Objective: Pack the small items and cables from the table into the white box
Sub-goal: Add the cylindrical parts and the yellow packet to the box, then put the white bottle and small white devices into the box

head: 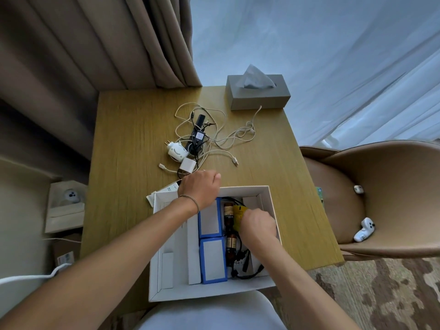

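Observation:
The white box (273,203) sits at the table's near edge. It holds two blue-edged boxes (212,258), two brown bottles (230,244), black cables (247,267) and white inner boxes. Inside the box at the right, my right hand (258,226) is shut on a yellow packet (238,216). Over the box's far left rim my left hand (198,189) hovers with curled fingers, and whether it holds anything is hidden. Beyond lie tangled white cables (228,139), a black adapter (198,135), a round white plug (176,152) and a square white charger (188,166).
A grey tissue box (258,96) stands at the table's far right corner. A brown chair (381,198) at the right carries a white game controller (364,231). Curtains hang behind. A paper bag (65,207) sits on the floor at the left.

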A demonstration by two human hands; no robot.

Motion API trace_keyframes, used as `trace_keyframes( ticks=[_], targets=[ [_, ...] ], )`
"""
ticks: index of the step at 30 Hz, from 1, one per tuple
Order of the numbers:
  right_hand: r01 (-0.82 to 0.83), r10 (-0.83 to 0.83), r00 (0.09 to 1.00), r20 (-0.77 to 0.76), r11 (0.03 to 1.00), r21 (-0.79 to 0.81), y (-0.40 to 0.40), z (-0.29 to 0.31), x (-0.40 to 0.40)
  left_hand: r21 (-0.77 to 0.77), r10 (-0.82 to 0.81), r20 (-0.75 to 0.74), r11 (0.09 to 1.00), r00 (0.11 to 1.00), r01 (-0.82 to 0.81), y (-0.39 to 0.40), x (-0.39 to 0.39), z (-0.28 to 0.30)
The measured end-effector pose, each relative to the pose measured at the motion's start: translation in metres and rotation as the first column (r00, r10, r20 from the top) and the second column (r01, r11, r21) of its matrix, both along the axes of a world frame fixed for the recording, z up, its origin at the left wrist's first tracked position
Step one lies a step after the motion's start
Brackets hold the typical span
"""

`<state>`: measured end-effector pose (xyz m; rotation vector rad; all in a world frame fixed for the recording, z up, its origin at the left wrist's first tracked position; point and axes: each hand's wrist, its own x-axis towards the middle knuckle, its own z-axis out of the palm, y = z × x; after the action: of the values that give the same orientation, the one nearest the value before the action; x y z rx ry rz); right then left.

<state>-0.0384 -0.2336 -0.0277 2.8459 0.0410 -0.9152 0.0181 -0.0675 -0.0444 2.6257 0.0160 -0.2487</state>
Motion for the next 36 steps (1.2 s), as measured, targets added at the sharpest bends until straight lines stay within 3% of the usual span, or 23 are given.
trace_keyframes(
  ticks=[2,4,10,14,20,29,32,36],
  targets=[
    [-0.021,0.02,0.999,0.044,1.0,0.019,-0.001,0.007,0.005,-0.131,0.012,-0.105,0.991,0.994,-0.026,0.004,0.007,0.009],
    [-0.045,0.028,0.988,0.151,0.992,0.116,0.0,0.018,0.012,-0.182,0.037,-0.118,0.982,0.992,-0.058,0.012,0.012,0.018],
    [-0.107,-0.023,0.943,0.332,0.924,0.368,0.017,0.055,0.056,-0.084,0.132,-0.104,0.986,0.986,-0.141,0.056,0.018,0.027],
    [-0.112,-0.057,0.951,0.304,0.854,0.508,0.029,0.066,0.083,0.011,0.194,-0.124,0.981,0.973,-0.194,0.072,0.027,0.021],
    [-0.118,-0.055,0.962,0.267,0.799,0.59,0.037,0.056,0.108,0.151,0.214,-0.197,0.971,0.957,-0.186,0.071,0.048,-0.002],
    [-0.083,-0.062,0.977,0.206,0.775,0.627,0.037,0.037,0.119,0.466,0.075,-0.202,0.884,0.976,0.029,0.052,0.068,-0.035],
    [-0.063,-0.086,0.978,0.19,0.748,0.661,0.036,0.035,0.119,0.452,0.076,-0.179,0.892,0.981,0.014,0.054,0.07,-0.041],
    [-0.034,-0.102,0.983,0.155,0.72,0.693,0.042,0.031,0.126,0.287,0.079,-0.139,0.957,0.987,-0.037,0.061,0.065,-0.038]
  ],
)
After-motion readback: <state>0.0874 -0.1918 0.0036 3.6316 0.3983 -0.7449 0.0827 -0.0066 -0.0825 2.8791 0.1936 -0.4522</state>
